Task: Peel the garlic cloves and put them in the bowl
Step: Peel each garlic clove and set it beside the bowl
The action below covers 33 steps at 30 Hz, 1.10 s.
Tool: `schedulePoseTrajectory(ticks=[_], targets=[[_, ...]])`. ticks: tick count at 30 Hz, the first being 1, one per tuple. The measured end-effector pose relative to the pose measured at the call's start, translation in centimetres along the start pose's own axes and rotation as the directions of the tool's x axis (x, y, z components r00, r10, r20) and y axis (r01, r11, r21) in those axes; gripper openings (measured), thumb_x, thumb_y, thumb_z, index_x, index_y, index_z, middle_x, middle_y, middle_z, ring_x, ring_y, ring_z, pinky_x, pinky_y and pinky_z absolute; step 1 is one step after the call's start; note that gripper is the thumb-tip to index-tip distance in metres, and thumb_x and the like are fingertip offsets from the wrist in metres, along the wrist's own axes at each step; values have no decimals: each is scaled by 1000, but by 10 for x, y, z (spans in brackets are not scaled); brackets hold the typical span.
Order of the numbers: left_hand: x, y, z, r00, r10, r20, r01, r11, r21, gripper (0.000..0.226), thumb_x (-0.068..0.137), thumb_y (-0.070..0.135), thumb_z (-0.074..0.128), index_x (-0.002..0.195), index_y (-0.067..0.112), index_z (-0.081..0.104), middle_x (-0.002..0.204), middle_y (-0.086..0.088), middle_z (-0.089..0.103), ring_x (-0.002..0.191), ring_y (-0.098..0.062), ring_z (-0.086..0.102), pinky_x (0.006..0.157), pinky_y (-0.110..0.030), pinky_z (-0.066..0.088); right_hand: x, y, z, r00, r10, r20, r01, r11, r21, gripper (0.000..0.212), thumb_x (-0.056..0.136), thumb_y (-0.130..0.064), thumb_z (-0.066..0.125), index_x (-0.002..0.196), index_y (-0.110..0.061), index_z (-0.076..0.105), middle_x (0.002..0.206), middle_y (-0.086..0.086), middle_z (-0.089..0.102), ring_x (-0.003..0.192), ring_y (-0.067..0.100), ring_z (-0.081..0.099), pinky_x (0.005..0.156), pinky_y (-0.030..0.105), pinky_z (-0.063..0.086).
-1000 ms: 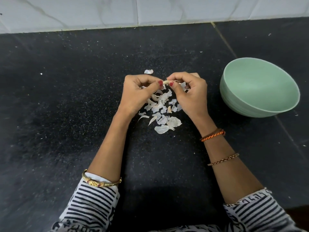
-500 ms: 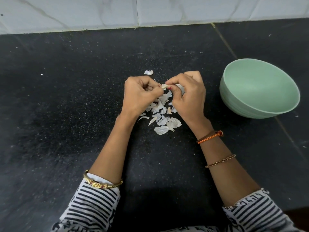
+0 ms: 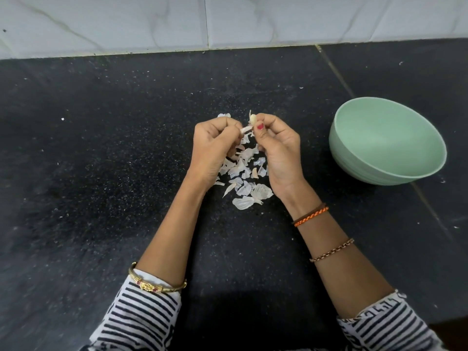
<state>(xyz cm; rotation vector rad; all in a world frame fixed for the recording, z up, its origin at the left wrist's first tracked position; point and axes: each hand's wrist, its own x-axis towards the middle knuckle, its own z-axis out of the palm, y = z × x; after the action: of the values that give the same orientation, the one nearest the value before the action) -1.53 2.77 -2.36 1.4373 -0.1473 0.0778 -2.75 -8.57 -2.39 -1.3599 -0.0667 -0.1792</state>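
My right hand (image 3: 277,148) pinches a pale garlic clove (image 3: 252,119) between thumb and fingertips, held above the black counter. My left hand (image 3: 215,145), fingers curled, pinches a strip of white skin (image 3: 246,129) that reaches toward the clove. Under and between both hands lies a pile of several white garlic skins (image 3: 244,178). One small yellowish piece (image 3: 254,172) rests among them. The mint-green bowl (image 3: 354,160) stands on the counter to the right of my right hand, and its inside looks bare from here.
The black speckled counter (image 3: 101,160) stretches left and toward me. A white tiled wall (image 3: 228,21) closes the far edge. A loose flake of skin (image 3: 224,115) lies just beyond my left hand. A seam in the counter (image 3: 336,72) runs past the bowl.
My hands have drawn slightly apart. The right hand has turned so the clove now points up, and the left hand has pulled a strip of skin away from it.
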Motion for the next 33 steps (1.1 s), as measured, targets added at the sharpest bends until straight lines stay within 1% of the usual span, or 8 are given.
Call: schedulePoseTrajectory(ticks=[6, 9, 14, 18, 20, 25, 29, 33], targets=[[0, -5, -1, 995, 96, 4, -95, 986, 140, 31, 77, 10, 49, 46, 12, 42, 42, 11, 39, 43, 1, 34, 44, -12, 31, 1, 5, -3, 987, -142, -75, 124, 971, -204, 20, 87, 3, 57, 80, -15, 60, 76, -1, 64, 74, 3, 62, 73, 19, 50], [2, -5, -5, 988, 148, -36, -141, 977, 157, 28, 83, 14, 57, 56, 13, 57, 52, 12, 55, 54, -3, 48, 53, -14, 38, 3, 9, -3, 966, -250, -66, 218, 924, -316, 14, 85, 1, 59, 86, -12, 63, 79, -5, 63, 75, 3, 61, 71, 19, 49], [0, -1, -5, 984, 178, -7, -176, 976, 125, 15, 85, 26, 63, 75, 19, 71, 71, 10, 69, 72, -11, 61, 66, -20, 47, 3, 20, -6, 861, -508, 34, 401, 636, -660, 12, 85, -9, 62, 92, -12, 72, 84, -4, 69, 86, 18, 56, 77, 9, 35], [3, -5, -8, 974, 222, -35, -211, 957, 198, 10, 82, 25, 67, 76, 17, 71, 75, -7, 70, 71, -27, 60, 71, -35, 50, 5, 24, -8, 780, -621, 78, 440, 456, -773, 11, 84, -15, 62, 86, -15, 73, 77, -4, 68, 84, 12, 46, 73, 24, 37], [6, -9, -11, 973, 228, -27, -213, 940, 268, 12, 83, 21, 66, 76, 13, 70, 74, -21, 67, 68, -31, 58, 69, -38, 50, 6, 26, -9, 769, -633, 85, 429, 413, -803, 10, 82, -14, 65, 90, -13, 71, 75, -5, 68, 83, 10, 43, 72, 24, 31], [6, -11, -13, 979, 204, 5, -195, 929, 313, 37, 87, 22, 59, 72, -12, 61, 65, -28, 56, 59, -19, 45, 58, -23, 40, 5, 25, -10, 750, -650, 128, 465, 380, -799, 24, 80, -15, 69, 101, -16, 59, 72, -8, 65, 83, 8, 42, 71, 18, 23], [7, -10, -13, 989, 139, 42, -145, 958, 249, 29, 89, 20, 55, 63, 7, 58, 56, 13, 53, 54, -1, 42, 54, -13, 36, 6, 20, -9, 772, -620, 141, 517, 482, -708, 18, 86, -26, 59, 100, -26, 47, 72, -8, 67, 83, 9, 48, 74, 23, 33], [8, -11, -10, 991, 121, 63, -133, 963, 233, 32, 94, 10, 51, 64, 17, 56, 53, 17, 50, 50, 3, 42, 52, -10, 34, 5, 14, -7, 816, -570, 93, 529, 674, -515, 19, 86, -8, 62, 94, -22, 51, 72, -12, 63, 85, 26, 60, 86, 28, 41]])
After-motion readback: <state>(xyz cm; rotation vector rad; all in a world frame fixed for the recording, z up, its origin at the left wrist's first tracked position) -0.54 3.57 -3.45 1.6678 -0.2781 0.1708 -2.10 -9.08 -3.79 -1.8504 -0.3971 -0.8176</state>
